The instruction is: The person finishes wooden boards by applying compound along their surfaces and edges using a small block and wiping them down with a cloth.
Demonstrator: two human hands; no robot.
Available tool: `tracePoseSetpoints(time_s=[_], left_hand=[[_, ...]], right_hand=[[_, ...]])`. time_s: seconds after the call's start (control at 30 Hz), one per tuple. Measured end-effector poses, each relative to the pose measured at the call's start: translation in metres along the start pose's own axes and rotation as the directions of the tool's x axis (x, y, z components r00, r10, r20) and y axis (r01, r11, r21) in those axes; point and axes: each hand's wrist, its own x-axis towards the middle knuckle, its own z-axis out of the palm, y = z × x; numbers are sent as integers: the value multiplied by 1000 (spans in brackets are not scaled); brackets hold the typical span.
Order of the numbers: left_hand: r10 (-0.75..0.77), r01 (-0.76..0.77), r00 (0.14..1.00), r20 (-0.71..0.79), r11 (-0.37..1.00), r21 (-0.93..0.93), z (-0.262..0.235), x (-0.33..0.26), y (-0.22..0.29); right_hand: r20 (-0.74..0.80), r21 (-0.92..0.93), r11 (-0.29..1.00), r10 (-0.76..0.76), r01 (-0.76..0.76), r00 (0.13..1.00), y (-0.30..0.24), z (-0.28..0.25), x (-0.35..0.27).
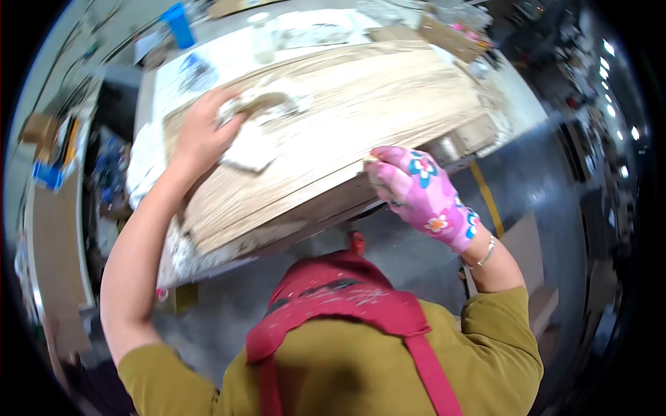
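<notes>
A wood-grained panel [361,104] lies flat on the worktable before me. My bare left hand [206,135] is closed on a crumpled white cloth [251,149], which rests on the panel's left part. My right hand [420,194] wears a pink glove with a flower pattern. Its fingers are pinched together at the panel's near edge, right of the middle. Something small and pale shows at those fingertips, too small to name. Under the panel's right end a wooden block [475,135] shows.
On the white worktable [524,104] behind the panel stand a blue cup [178,26] and a pale clear container [262,38]. An open cardboard box [451,38] sits at the back right. A long shelf [59,236] runs along the left. Brown boards [527,256] lean at the right.
</notes>
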Motion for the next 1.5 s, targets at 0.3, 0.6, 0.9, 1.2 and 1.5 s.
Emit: tracePoseSetpoints(time_s=[0.3,0.6,0.9,1.2,1.5], left_hand=[[-69,68,995,65,997,18,-4,4,19],[-102,73,988,113,968,239,-5,0,16],[-219,172,968,122,934,312,2,5,35],[-258,221,963,77,920,324,-2,8,11],[-244,203,960,134,943,265,30,55,66]], right_hand=[[-108,-118,974,181,-194,977,117,-47,-67],[-175,-39,944,318,-329,932,217,-74,-120],[-183,978,121,881,167,437,291,-40,-100],[21,956,-202,771,214,636,268,-8,-56],[-42,983,-118,594,139,803,314,-10,9]])
